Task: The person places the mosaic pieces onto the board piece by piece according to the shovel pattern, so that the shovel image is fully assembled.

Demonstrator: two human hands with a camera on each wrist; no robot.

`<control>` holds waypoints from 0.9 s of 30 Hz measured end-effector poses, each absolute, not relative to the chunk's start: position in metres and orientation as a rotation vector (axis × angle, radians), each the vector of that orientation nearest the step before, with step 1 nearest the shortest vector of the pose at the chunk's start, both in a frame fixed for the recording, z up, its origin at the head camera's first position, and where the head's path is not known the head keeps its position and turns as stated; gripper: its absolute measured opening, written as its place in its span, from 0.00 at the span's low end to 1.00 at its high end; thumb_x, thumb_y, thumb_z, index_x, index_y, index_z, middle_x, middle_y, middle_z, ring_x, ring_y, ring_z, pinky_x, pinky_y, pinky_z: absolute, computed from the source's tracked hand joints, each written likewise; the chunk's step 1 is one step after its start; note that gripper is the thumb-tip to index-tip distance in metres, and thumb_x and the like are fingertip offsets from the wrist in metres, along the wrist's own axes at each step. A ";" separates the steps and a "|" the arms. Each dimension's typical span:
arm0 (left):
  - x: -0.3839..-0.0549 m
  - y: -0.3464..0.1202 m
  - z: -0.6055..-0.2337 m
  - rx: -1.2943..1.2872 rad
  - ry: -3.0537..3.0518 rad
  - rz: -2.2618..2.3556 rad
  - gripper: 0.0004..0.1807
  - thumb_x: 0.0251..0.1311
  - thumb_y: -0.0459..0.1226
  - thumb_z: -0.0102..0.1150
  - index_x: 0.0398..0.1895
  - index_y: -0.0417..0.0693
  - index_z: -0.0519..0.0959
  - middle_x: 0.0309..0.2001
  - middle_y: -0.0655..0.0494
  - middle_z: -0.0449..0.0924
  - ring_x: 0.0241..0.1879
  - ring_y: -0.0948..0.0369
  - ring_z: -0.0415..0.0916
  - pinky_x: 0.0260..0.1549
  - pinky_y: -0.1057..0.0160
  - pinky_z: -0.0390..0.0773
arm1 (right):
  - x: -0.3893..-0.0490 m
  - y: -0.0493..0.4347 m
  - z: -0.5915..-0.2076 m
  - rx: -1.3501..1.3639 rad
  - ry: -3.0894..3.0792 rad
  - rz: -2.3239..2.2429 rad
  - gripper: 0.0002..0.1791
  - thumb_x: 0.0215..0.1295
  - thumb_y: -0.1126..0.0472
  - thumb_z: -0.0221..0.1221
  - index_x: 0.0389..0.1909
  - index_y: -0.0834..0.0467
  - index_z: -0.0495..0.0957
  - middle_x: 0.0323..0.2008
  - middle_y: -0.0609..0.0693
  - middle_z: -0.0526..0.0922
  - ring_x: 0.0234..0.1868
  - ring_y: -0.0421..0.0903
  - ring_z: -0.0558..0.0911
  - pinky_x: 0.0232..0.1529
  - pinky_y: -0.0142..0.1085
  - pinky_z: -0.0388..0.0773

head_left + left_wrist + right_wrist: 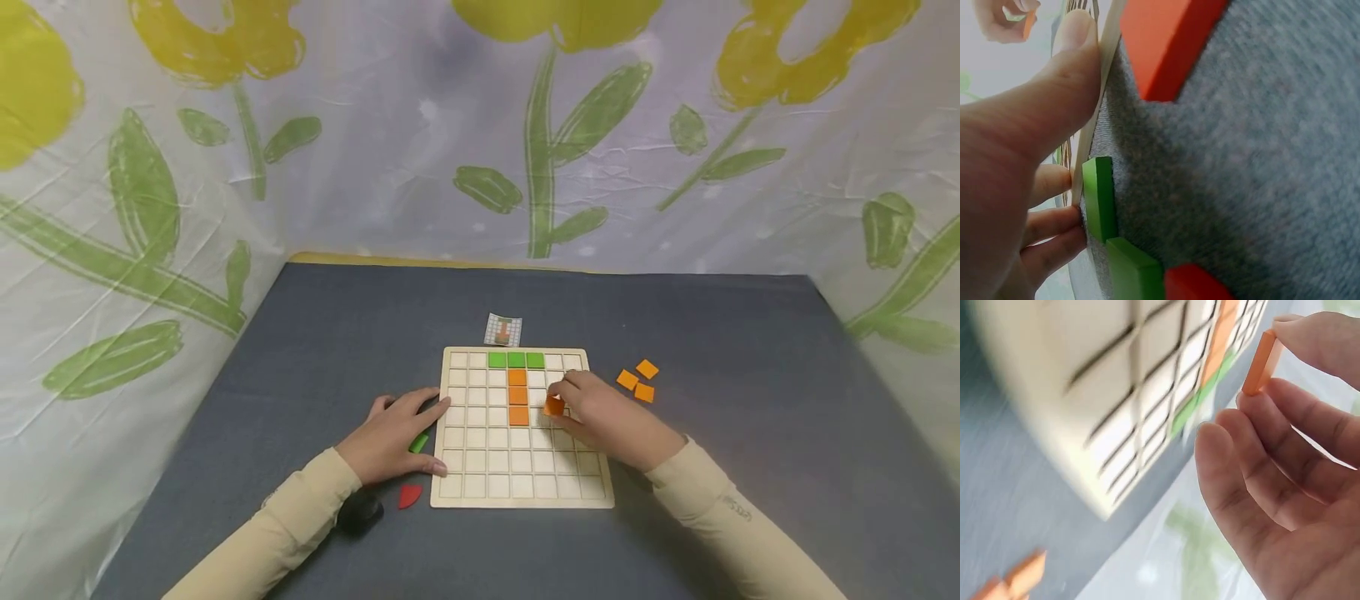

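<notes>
A wooden grid board lies on the dark cloth. Three green square tiles fill cells in its top row, with three orange square tiles in a column beneath the middle one. My right hand pinches another orange square tile between thumb and fingertips, over the right half of the board. At the board's left edge, my left hand rests with fingers spread, its thumb and fingertips on the rim. Green pieces lie under that hand, beside the edge.
Three loose orange tiles lie right of the board. A small pattern card sits behind it. Near the left sleeve are a red piece and a black rounded object. A flower-printed curtain surrounds the table.
</notes>
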State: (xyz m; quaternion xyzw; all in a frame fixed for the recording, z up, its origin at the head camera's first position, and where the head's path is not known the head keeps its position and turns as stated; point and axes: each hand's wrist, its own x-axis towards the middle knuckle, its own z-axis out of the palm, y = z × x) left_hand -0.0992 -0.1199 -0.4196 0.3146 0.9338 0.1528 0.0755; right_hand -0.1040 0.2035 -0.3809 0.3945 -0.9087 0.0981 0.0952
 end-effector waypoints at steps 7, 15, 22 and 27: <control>-0.100 -0.119 -0.419 0.932 2.798 0.443 0.52 0.45 0.63 0.65 0.71 0.48 0.62 0.69 0.44 0.62 0.66 0.51 0.63 0.58 0.39 0.60 | -0.100 0.166 -0.387 1.330 -2.697 0.319 0.12 0.57 0.60 0.68 0.40 0.60 0.80 0.34 0.48 0.75 0.35 0.42 0.73 0.38 0.29 0.75; -0.100 -0.120 -0.419 0.943 2.802 0.437 0.51 0.45 0.63 0.65 0.71 0.49 0.63 0.68 0.44 0.62 0.66 0.51 0.63 0.58 0.40 0.61 | -0.097 0.142 -0.388 1.381 -2.743 0.220 0.11 0.59 0.58 0.66 0.40 0.58 0.81 0.33 0.46 0.76 0.33 0.39 0.73 0.37 0.28 0.75; -0.100 -0.119 -0.420 0.923 2.802 0.439 0.52 0.45 0.63 0.65 0.71 0.49 0.63 0.68 0.45 0.62 0.66 0.51 0.63 0.59 0.41 0.60 | -0.098 0.138 -0.394 1.370 -2.730 0.108 0.09 0.59 0.57 0.66 0.38 0.55 0.82 0.30 0.43 0.74 0.30 0.38 0.70 0.35 0.28 0.75; -0.100 -0.118 -0.419 0.927 2.808 0.443 0.51 0.44 0.63 0.65 0.71 0.48 0.64 0.68 0.44 0.63 0.66 0.51 0.63 0.58 0.40 0.60 | -0.100 0.139 -0.397 1.363 -2.753 0.091 0.09 0.61 0.56 0.64 0.40 0.54 0.81 0.31 0.43 0.74 0.32 0.38 0.70 0.36 0.29 0.74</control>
